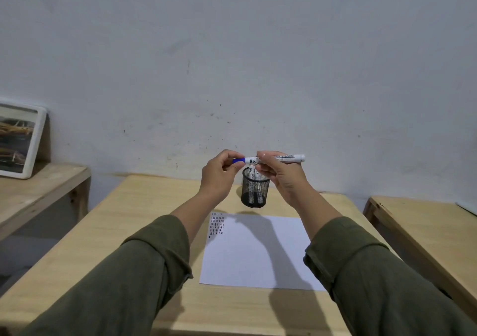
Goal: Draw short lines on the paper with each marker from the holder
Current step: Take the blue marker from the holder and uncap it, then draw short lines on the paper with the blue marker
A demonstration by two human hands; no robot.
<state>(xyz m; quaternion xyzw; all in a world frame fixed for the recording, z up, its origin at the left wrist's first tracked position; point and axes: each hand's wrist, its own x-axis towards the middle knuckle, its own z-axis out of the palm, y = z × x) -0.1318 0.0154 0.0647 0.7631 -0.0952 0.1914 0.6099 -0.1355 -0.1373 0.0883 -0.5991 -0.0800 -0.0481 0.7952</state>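
I hold a white marker [284, 158] level in the air above the black mesh holder [255, 192]. My right hand [282, 178] grips its barrel. My left hand [219, 174] pinches the blue cap [238, 160] at the marker's left end. Inside the holder stand two more white markers [254, 174]. A white sheet of paper [258, 253] lies on the wooden table [144, 222] in front of the holder, with several rows of short dark lines [216, 224] in its top left corner.
A low wooden bench [33, 188] at the left carries a white-framed picture [19, 141] leaning on the wall. Another wooden table [426, 227] stands at the right. A grey wall rises behind the holder.
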